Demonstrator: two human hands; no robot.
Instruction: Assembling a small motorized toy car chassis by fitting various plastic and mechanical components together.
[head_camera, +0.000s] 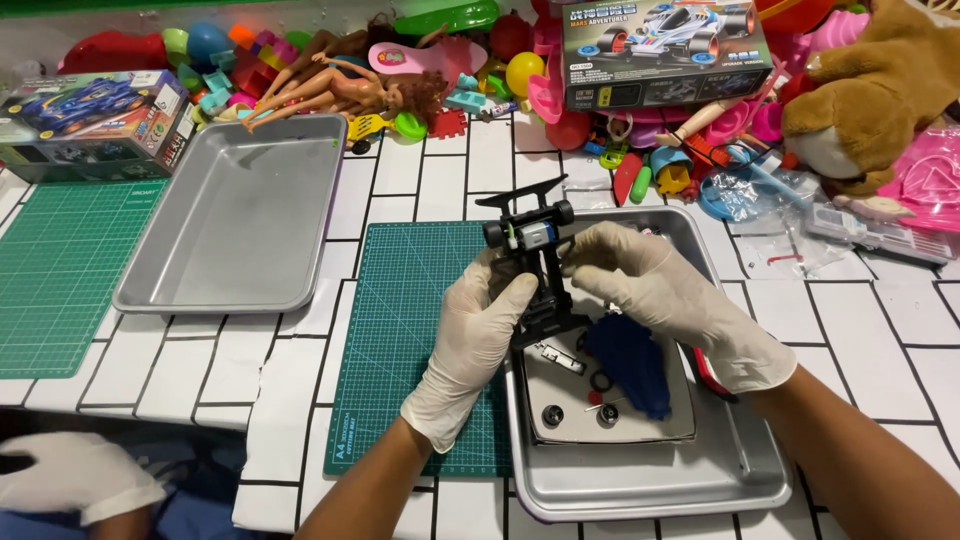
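A: What has the person got there?

B: A black toy car frame (535, 265), held up over the near metal tray (740, 470) and the green cutting mat (400, 320). The left hand (480, 340) wraps its lower part from the left, fingers closed on it. The right hand (650, 285) pinches the upper end, fingertips narrowed beside the small silver-and-blue motor (533, 235). Both hands wear pale gloves.

A: So which step does that look like?

B: It looks like assembly of the frame, at the motor end between the 2 small black wheels. Whether the motor is fully seated cannot be told.

A: And the loose parts?

B: In the near tray lies a blue car shell (630, 365), just beside a white sheet (640, 420) with small black rings and a metal piece on it.

A: What would the next move call for?

B: Likely a steady left hold while the right fingers press or adjust at the motor. Small parts could slip.

A: Anything else?

B: An empty tray (240, 210) sits to the left, toys behind.
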